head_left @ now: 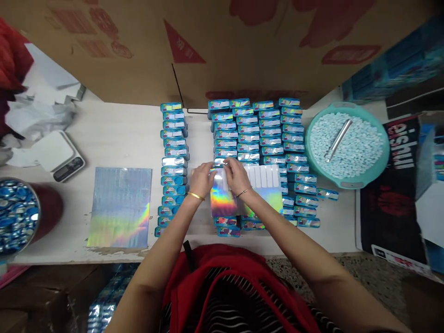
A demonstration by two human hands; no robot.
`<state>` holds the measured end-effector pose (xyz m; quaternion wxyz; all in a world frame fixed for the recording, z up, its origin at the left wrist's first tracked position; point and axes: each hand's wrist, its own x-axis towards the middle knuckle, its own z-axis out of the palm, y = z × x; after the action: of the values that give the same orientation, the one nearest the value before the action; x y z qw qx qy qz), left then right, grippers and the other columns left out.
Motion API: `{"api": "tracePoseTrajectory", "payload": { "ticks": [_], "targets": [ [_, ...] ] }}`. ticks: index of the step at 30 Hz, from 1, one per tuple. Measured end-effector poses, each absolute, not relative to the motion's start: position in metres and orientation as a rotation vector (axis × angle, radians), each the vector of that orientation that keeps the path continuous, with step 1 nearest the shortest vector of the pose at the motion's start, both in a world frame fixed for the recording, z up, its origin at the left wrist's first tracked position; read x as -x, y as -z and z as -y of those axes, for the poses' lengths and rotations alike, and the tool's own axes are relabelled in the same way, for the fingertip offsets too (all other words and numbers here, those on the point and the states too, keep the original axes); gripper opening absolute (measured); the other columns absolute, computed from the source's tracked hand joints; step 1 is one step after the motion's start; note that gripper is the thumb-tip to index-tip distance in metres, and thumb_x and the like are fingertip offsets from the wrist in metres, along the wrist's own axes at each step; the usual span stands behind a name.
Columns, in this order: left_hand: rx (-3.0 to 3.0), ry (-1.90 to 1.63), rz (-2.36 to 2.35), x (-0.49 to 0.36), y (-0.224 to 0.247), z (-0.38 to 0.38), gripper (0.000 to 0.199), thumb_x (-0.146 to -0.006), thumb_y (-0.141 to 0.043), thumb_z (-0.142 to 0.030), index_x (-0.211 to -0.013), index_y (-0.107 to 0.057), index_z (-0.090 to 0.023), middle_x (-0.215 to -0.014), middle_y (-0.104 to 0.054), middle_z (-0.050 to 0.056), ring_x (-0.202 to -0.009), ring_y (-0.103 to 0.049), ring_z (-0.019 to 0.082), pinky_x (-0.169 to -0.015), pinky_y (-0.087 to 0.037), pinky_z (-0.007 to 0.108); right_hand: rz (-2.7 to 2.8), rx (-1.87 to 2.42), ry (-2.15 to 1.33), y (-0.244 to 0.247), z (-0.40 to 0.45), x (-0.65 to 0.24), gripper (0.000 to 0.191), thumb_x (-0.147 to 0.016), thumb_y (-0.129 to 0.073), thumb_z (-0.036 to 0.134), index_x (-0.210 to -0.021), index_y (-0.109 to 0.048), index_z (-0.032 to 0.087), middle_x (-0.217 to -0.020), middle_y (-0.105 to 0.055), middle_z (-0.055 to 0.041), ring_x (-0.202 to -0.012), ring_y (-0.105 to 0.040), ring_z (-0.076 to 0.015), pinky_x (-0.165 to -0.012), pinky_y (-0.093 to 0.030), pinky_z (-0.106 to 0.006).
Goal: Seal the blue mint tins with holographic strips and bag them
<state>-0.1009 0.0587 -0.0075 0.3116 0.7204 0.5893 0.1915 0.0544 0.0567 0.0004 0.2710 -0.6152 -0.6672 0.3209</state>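
Observation:
My left hand (202, 180), with a gold bangle at the wrist, and my right hand (236, 176), with a thin bracelet, meet over a row of small blue tins (225, 135). The fingers of both are closed at a tin's silvery label (219, 162); what lies between the fingertips is too small to make out. Under my right hand and wrist a shiny rainbow sticker sheet (263, 194) lies across the tins, white strips showing along its upper part. To the left of my left hand runs a single column of blue tins (174, 180).
Another rainbow sheet (120, 208) lies on the white table (132, 134), near a kitchen scale (64, 157). A pot of blue-and-silver lids or tins (17, 215) stands at far left. A turquoise basin (347, 182) holds pale tablets and a metal scoop (338, 140). Cardboard (138, 78) walls the back.

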Motion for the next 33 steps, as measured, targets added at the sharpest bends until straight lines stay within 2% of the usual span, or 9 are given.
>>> {"api": "tracePoseTrajectory", "payload": {
  "ticks": [4, 13, 19, 22, 25, 28, 30, 33],
  "targets": [
    [-2.067, -0.225, -1.611, 0.097, 0.011, -0.066, 0.017, -0.091, -0.047, -0.025, -0.097, -0.063, -0.021, -0.097, -0.065, 0.008, -0.094, -0.059, 0.024, -0.083, -0.034, 0.038, 1.788, 1.643, -0.949, 0.023, -0.056, -0.054, 0.018, -0.088, -0.035, 0.020, -0.097, -0.051, 0.019, -0.095, -0.061, -0.0109, -0.088, -0.054, -0.0230, -0.082, -0.044, -0.035],
    [-2.106, -0.136, -1.586, 0.115, 0.008, -0.059, 0.019, -0.091, -0.047, -0.024, -0.098, -0.064, -0.021, -0.093, -0.064, 0.008, -0.087, -0.059, 0.023, -0.080, -0.033, 0.037, 1.665, 1.545, -1.055, 0.023, -0.055, -0.040, 0.015, -0.090, -0.033, 0.023, -0.091, -0.048, 0.021, -0.091, -0.061, -0.0094, -0.086, -0.056, -0.0207, -0.080, -0.044, -0.031],
    [-2.278, -0.076, -1.602, 0.115, 0.007, -0.057, 0.023, -0.091, -0.046, -0.021, -0.093, -0.069, -0.025, -0.091, -0.064, 0.009, -0.088, -0.056, 0.025, -0.083, -0.031, 0.043, 1.603, 1.568, -1.123, 0.027, -0.056, -0.038, 0.018, -0.090, -0.033, 0.024, -0.095, -0.049, 0.020, -0.090, -0.062, -0.0081, -0.084, -0.057, -0.0198, -0.075, -0.044, -0.030],
    [-2.308, -0.132, -1.641, 0.112, 0.007, -0.048, 0.025, -0.091, -0.045, -0.022, -0.099, -0.068, -0.026, -0.100, -0.067, 0.010, -0.090, -0.055, 0.026, -0.084, -0.031, 0.045, 1.585, 1.562, -1.120, 0.027, -0.057, -0.038, 0.018, -0.090, -0.033, 0.024, -0.096, -0.049, 0.019, -0.089, -0.062, -0.0083, -0.084, -0.057, -0.0198, -0.075, -0.044, -0.030],
    [-2.331, -0.210, -1.651, 0.109, 0.003, -0.031, 0.025, -0.091, -0.047, -0.022, -0.106, -0.066, -0.025, -0.118, -0.064, 0.011, -0.103, -0.054, 0.029, -0.087, -0.031, 0.046, 1.578, 1.541, -1.071, 0.029, -0.056, -0.037, 0.017, -0.089, -0.035, 0.024, -0.095, -0.050, 0.019, -0.089, -0.062, -0.0085, -0.084, -0.057, -0.0204, -0.077, -0.044, -0.031],
    [-2.340, -0.300, -1.653, 0.105, -0.014, -0.007, 0.021, -0.090, -0.047, -0.021, -0.100, -0.066, -0.022, -0.124, -0.062, 0.013, -0.111, -0.052, 0.029, -0.089, -0.033, 0.045, 1.567, 1.515, -1.024, 0.035, -0.056, -0.036, 0.016, -0.089, -0.036, 0.024, -0.094, -0.051, 0.020, -0.089, -0.062, -0.0084, -0.084, -0.057, -0.0210, -0.078, -0.045, -0.033],
    [-2.281, -0.378, -1.633, 0.104, -0.032, 0.010, 0.016, -0.090, -0.050, -0.023, -0.095, -0.066, -0.021, -0.116, -0.065, 0.012, -0.107, -0.055, 0.027, -0.087, -0.036, 0.042, 1.547, 1.489, -1.029, 0.038, -0.057, -0.037, 0.016, -0.090, -0.038, 0.026, -0.094, -0.052, 0.021, -0.090, -0.062, -0.0083, -0.086, -0.057, -0.0212, -0.079, -0.045, -0.034],
    [-1.975, -0.583, -1.679, 0.111, -0.061, 0.027, 0.010, -0.087, -0.058, -0.028, -0.084, -0.062, -0.020, -0.092, -0.069, 0.006, -0.088, -0.059, 0.021, -0.082, -0.039, 0.037, 1.459, 1.460, -1.095, 0.032, -0.057, -0.040, 0.023, -0.092, -0.042, 0.039, -0.093, -0.056, 0.020, -0.087, -0.062, -0.0067, -0.084, -0.057, -0.0199, -0.078, -0.046, -0.033]
  ]
}}
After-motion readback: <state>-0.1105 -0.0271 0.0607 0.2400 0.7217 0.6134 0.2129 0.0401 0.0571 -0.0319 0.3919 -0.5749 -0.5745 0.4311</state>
